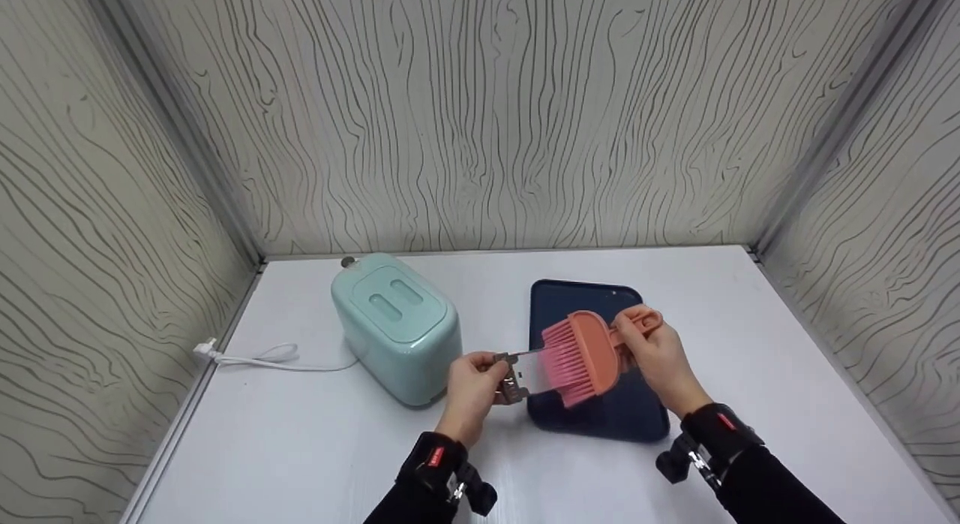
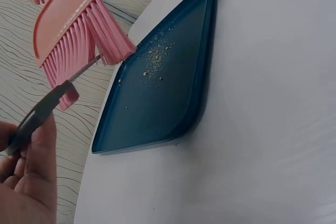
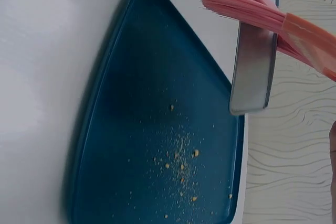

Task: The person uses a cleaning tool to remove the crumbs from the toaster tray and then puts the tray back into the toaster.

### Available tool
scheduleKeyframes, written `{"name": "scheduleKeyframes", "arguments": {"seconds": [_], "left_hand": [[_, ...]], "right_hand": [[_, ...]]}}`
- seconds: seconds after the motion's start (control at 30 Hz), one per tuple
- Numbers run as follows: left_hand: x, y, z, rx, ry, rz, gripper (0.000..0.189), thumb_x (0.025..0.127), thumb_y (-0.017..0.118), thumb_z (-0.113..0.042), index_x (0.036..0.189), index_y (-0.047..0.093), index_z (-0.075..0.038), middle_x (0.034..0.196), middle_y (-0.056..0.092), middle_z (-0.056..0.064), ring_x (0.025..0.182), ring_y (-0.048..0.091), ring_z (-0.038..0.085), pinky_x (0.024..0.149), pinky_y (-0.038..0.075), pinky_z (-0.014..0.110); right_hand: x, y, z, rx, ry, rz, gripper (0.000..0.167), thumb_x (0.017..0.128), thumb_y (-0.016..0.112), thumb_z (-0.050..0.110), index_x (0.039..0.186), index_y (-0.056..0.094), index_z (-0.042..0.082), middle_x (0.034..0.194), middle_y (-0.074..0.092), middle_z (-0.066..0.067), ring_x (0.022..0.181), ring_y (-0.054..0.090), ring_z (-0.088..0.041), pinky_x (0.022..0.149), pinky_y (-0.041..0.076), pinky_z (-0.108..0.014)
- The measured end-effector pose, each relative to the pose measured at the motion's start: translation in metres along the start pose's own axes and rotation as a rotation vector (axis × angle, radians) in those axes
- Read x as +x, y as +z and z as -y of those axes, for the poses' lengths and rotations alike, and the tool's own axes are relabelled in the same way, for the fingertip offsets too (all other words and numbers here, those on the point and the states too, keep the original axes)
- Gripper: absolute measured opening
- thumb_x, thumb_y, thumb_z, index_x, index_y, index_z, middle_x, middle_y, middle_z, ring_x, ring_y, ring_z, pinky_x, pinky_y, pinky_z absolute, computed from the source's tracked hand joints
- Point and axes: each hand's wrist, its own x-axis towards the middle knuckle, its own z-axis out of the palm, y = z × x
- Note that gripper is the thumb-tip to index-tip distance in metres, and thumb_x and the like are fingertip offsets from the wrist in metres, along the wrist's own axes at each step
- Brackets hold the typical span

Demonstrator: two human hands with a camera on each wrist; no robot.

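Note:
My left hand pinches the dark end of a toaster crumb tray, a thin, flat metal piece held above a dark blue tray. By its handle, my right hand grips a pink brush with an orange-pink head. The bristles press over the metal piece, and in the left wrist view they part around its edge. Pale crumbs lie scattered on the blue tray. Fingers of the right hand are mostly out of frame in the right wrist view.
A mint-green toaster, its top slots covered, stands left of my hands. Its white cord runs left to a plug at the table's edge. Wood-patterned panels enclose the white table at the back and sides.

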Motion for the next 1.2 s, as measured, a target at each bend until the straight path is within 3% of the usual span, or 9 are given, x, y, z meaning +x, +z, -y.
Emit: {"name": "scheduleKeyframes", "arguments": {"seconds": [0.27,0.53,0.93,1.2], "left_hand": [[0.000,-0.002,0.002,0.034,-0.007,0.007,0.012,0.095,0.060,0.000,0.104,0.065,0.007,0.084,0.063,0.009,0.068,0.064,0.016,0.060,0.060,0.029],[0.001,-0.003,0.003,0.057,-0.011,0.008,0.012,0.096,0.060,-0.001,0.105,0.065,0.006,0.086,0.063,0.009,0.069,0.064,0.017,0.060,0.060,0.030],[0.002,-0.002,0.006,0.028,-0.009,0.000,0.013,0.096,0.059,0.001,0.106,0.064,0.008,0.087,0.062,0.009,0.068,0.064,0.017,0.060,0.061,0.032],[0.000,-0.003,0.004,0.079,-0.007,-0.050,0.009,0.094,0.061,0.000,0.100,0.066,0.004,0.085,0.063,0.008,0.068,0.063,0.016,0.058,0.059,0.029]], "right_hand": [[0.004,-0.017,-0.010,-0.105,0.043,-0.044,0.030,0.105,0.058,0.027,0.111,0.059,-0.003,0.070,0.059,-0.006,0.053,0.055,-0.014,0.048,0.050,-0.026],[0.005,-0.030,-0.015,-0.229,0.058,-0.085,0.026,0.106,0.057,0.022,0.113,0.060,-0.002,0.070,0.060,-0.005,0.054,0.055,-0.011,0.049,0.050,-0.023],[0.003,-0.041,-0.020,-0.202,0.029,-0.135,0.028,0.104,0.060,0.026,0.108,0.061,-0.001,0.069,0.060,-0.003,0.052,0.053,-0.010,0.047,0.049,-0.024],[0.003,-0.042,-0.019,-0.230,-0.008,-0.138,0.030,0.105,0.059,0.031,0.107,0.061,0.001,0.068,0.061,-0.003,0.050,0.054,-0.011,0.047,0.050,-0.025]]}}
